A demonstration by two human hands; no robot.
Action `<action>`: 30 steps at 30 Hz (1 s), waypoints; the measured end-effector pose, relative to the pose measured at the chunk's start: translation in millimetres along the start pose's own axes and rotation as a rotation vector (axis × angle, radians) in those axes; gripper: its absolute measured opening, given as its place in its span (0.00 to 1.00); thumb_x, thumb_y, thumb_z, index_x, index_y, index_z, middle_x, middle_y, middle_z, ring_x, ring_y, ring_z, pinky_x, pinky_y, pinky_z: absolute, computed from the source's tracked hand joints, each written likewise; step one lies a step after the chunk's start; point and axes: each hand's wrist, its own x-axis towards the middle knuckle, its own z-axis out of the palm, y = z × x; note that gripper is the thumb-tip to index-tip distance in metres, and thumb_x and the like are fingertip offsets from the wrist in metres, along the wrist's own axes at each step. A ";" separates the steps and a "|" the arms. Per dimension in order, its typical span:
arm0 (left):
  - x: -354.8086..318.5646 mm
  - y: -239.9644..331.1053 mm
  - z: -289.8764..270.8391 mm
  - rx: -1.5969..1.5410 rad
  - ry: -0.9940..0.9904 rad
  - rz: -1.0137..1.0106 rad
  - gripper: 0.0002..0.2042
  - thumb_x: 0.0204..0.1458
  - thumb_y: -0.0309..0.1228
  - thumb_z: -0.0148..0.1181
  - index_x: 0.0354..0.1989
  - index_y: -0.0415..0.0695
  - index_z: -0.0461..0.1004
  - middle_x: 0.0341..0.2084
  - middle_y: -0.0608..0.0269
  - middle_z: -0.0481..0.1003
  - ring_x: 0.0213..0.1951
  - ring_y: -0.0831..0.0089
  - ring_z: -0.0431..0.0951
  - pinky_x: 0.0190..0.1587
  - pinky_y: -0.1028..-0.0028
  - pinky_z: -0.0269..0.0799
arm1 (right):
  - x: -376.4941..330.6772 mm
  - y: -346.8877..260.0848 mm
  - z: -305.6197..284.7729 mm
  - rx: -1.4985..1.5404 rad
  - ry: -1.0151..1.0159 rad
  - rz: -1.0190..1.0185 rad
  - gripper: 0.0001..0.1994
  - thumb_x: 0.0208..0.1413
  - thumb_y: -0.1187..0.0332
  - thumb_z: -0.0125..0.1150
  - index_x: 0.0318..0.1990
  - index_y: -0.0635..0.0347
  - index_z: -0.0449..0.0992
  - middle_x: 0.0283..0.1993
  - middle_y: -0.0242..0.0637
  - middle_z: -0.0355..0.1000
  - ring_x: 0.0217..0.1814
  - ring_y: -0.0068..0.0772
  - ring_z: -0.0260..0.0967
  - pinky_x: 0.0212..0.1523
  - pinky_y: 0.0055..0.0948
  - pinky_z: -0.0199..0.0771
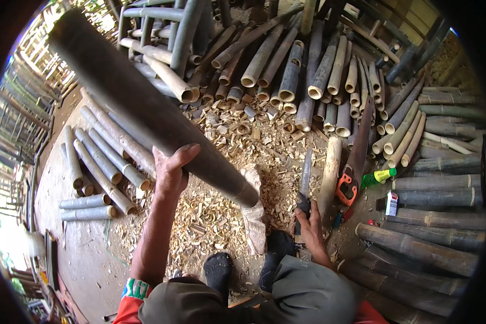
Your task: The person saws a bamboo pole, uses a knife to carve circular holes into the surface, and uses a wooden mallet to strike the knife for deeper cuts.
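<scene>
Bamboo, thick and dark, slants across my view from the upper left down to the block near the middle, and its raised end worries me first: so much length stands out beyond one hand that, if the balance goes, I judge it could roll or tip toward the cut poles on the floor. My left hand has hold of it nearer the lower end, spread wide by the girth, thumb laid over the surface; the fingers vanish behind it, so I cannot tell how firmly they press. Down at the low end I cannot make out whether it touches the block or merely overlaps it; a poor seat there could let it slip toward the left shoe, among loose chips that may give bad footing. Further right, the knife points away from me, near the right shoe; a glancing stroke or careless draw could bring its edge to a leg. My right hand is closed about its dark handle, fingers curled, no gap that I can see. Beyond that, the saw lies close enough that a wide outward swing might knock knuckles on it.
</scene>
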 end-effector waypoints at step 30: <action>-63.2 -75.2 -13.3 0.628 -0.074 -0.136 0.36 0.40 0.24 0.74 0.64 0.39 0.71 0.54 0.58 0.75 0.54 0.65 0.74 0.61 0.61 0.71 | 74.7 -42.1 13.4 -1.050 -0.113 -0.246 0.19 0.71 0.64 0.58 0.57 0.70 0.61 0.37 0.63 0.77 0.30 0.63 0.80 0.27 0.54 0.81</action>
